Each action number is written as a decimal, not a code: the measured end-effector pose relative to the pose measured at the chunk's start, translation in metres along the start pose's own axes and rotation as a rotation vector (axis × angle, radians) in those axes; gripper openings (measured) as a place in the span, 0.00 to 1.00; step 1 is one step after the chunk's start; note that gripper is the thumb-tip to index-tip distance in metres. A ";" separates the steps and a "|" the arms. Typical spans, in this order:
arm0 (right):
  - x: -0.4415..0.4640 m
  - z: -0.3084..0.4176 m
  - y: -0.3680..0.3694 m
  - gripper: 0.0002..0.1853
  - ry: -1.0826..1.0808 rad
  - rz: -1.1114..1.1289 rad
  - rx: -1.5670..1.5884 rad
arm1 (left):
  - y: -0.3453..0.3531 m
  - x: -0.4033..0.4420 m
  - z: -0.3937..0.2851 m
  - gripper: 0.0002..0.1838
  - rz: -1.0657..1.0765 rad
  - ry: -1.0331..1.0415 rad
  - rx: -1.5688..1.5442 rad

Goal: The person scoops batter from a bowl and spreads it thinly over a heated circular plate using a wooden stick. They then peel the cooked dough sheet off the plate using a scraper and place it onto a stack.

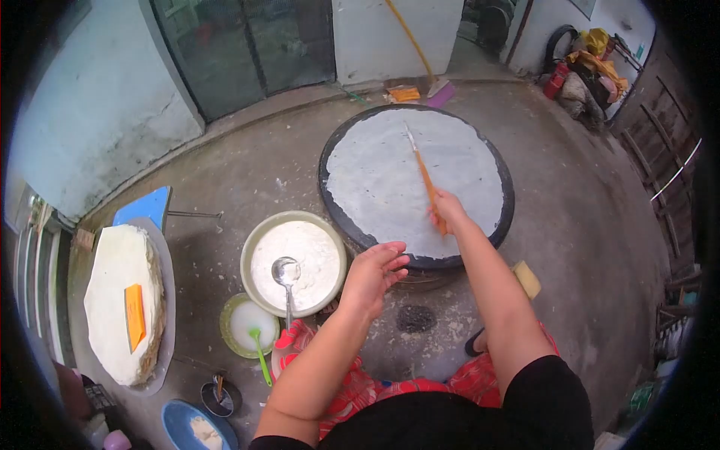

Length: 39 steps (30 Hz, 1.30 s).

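My right hand [447, 212] is closed around the wooden handle of a long, thin spatula [424, 174]. Its pale, narrow end lies over the round black griddle [327, 196], which a thin whitish sheet of batter [367, 161] covers almost to the rim. At the griddle's front-left edge hovers my left hand [377, 274], fingers partly curled and apart, holding nothing. Just left of it stands a large bowl [249, 281] of thick white batter [270, 255] with a metal ladle [286, 274] resting in it.
A smaller green bowl [228, 330] holds white liquid and a green spoon [260, 352]. Far left, a pile of white flat sheets [112, 300] bears an orange scraper [135, 315]. A blue basin [176, 420] and a dark pot [217, 405] stand front left. A yellow sponge-like block [526, 280] lies right.
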State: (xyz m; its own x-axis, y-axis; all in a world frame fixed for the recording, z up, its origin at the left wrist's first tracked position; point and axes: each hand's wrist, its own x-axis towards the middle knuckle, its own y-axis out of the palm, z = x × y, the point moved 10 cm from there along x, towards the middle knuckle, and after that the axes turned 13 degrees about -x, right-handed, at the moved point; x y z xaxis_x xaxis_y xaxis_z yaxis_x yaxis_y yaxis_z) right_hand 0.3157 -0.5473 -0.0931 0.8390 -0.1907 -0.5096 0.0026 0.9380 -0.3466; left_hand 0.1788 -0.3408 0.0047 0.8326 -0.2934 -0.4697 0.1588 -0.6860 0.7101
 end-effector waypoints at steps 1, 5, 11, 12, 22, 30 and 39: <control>0.003 0.006 0.001 0.20 -0.008 0.000 -0.077 | 0.001 0.000 0.000 0.14 0.005 0.002 0.004; 0.031 0.026 0.005 0.18 -0.195 -0.147 -0.468 | 0.004 0.001 0.000 0.14 0.017 -0.009 0.011; 0.023 0.042 0.013 0.17 -0.578 -0.658 -0.994 | 0.003 0.001 -0.001 0.12 0.013 -0.001 -0.052; 0.013 0.029 0.001 0.17 -0.328 -0.386 -0.612 | 0.004 0.001 -0.002 0.12 0.015 -0.001 -0.052; -0.008 -0.014 0.008 0.21 -0.020 0.079 0.167 | 0.005 -0.001 0.003 0.12 0.033 -0.016 -0.039; 0.006 -0.004 -0.006 0.21 -0.100 -0.101 0.107 | 0.006 -0.003 -0.001 0.14 0.043 0.001 -0.009; 0.037 0.067 0.032 0.20 -0.423 -0.389 -0.973 | 0.006 -0.004 0.002 0.14 0.046 -0.013 -0.012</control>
State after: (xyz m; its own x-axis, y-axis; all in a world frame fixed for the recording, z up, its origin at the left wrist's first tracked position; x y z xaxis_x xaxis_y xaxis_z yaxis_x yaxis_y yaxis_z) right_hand 0.3834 -0.5050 -0.0704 0.9910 -0.1336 0.0102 0.0340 0.1775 -0.9835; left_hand 0.1758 -0.3452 0.0096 0.8324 -0.3327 -0.4432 0.1274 -0.6634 0.7373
